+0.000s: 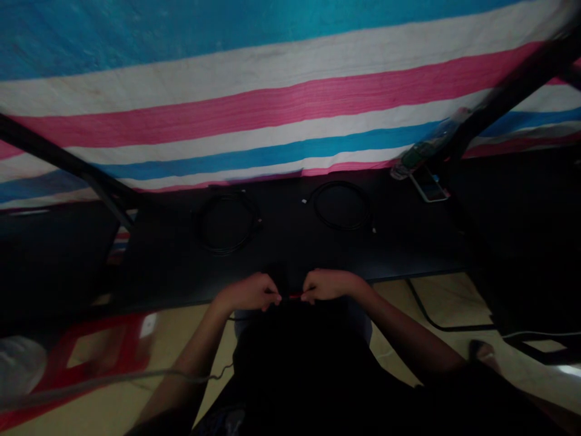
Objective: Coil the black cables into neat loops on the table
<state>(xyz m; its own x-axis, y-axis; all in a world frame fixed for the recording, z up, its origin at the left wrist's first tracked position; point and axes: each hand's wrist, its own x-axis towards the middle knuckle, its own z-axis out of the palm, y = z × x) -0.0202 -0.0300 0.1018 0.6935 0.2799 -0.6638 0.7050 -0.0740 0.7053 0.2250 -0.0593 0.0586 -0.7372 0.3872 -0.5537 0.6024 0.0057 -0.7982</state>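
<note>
At the near edge of the black table [290, 254], my left hand [254, 292] and my right hand [330, 284] face each other with fingers pinched. A thin dark piece with a red part [294, 296] spans the short gap between them, and each hand grips one end. The picture is too dark to tell its kind. Beyond my left hand lies a coiled black cable [227, 249]. A second coiled black cable [341, 227] with pale plug ends lies beyond my right hand.
A clear plastic bottle [420, 156] leans at the table's back right, beside a phone [429, 184]. Striped sheeting [290, 103] hangs behind. A red plastic stool [106, 345] stands lower left, and a grey cord [181, 375] passes my left arm.
</note>
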